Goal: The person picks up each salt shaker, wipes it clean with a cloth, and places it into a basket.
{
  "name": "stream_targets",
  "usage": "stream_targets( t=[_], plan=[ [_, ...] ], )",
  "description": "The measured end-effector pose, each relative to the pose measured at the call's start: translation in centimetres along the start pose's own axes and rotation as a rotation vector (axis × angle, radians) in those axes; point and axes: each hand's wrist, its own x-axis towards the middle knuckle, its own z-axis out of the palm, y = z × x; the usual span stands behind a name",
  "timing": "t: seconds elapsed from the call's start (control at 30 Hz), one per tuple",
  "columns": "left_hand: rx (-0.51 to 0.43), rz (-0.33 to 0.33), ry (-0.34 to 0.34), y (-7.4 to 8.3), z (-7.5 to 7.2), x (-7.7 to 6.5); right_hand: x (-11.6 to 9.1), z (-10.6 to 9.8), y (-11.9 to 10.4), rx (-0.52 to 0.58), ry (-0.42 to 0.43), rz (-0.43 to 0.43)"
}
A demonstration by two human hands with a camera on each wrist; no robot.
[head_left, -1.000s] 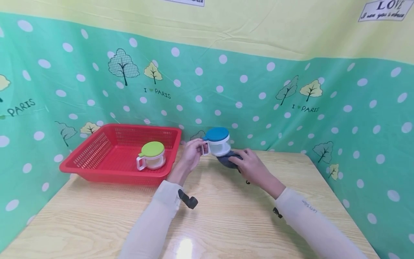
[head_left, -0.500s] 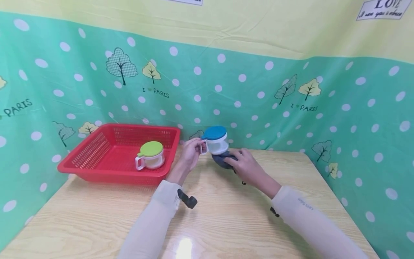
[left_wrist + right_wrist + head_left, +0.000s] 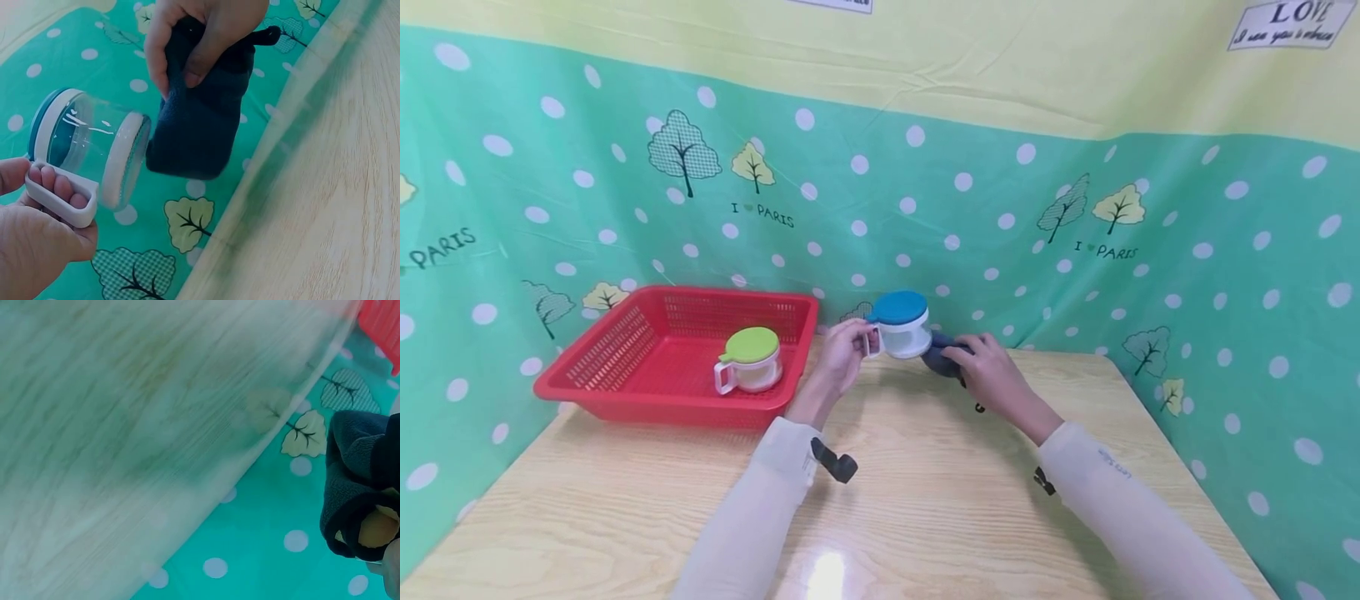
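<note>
My left hand (image 3: 842,354) grips the white handle of a clear jar with a blue lid (image 3: 901,325), held above the table; its fingers pass through the handle in the left wrist view. My right hand (image 3: 997,375) holds a bunched dark blue cloth with black edging (image 3: 197,125), thumb pressed on its face. This cloth is right at the jar's base, on the right side. In the right wrist view the cloth (image 3: 353,481) shows at the right edge, with most of the hand out of frame. A similar jar with a green lid (image 3: 752,358) stands upright in the red basket.
The red plastic basket (image 3: 673,408) sits at the left of the wooden table (image 3: 917,500), close to my left forearm. A green dotted curtain (image 3: 970,225) hangs behind the table and along both sides.
The cloth in my right hand shifts left under the jar, then back right and slightly up beside its base. My left hand and the jar stay almost still.
</note>
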Motion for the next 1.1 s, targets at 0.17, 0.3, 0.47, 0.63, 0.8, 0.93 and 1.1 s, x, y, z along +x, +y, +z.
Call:
stream_targets(
  t=[0.17,0.3,0.47,0.63,0.8,0.93,1.1],
  plan=[
    [0.0,-0.007,-0.001,0.0,0.1,0.0,0.0,0.0,0.2,-0.01,0.006,-0.039],
    [-0.009,0.006,0.01,0.0,0.1,0.0,0.3,0.1,-0.9,-0.009,-0.006,-0.07],
    [-0.042,0.015,0.028,0.1,0.2,0.2,0.6,-0.2,-2.2,0.043,-0.031,-0.026],
    [-0.054,0.033,0.043,0.0,0.2,0.3,0.9,-0.3,-3.6,0.094,-0.032,-0.029],
    [-0.045,0.041,0.061,0.0,-0.1,0.4,0.9,-0.3,-4.6,0.089,-0.047,-0.078],
    [-0.032,0.037,0.064,-0.1,-0.3,0.5,0.7,-0.7,-4.8,0.1,-0.043,-0.088],
    [0.001,0.068,0.085,-0.2,-0.5,0.5,0.1,-1.3,-4.0,0.137,0.01,-0.079]
  ],
)
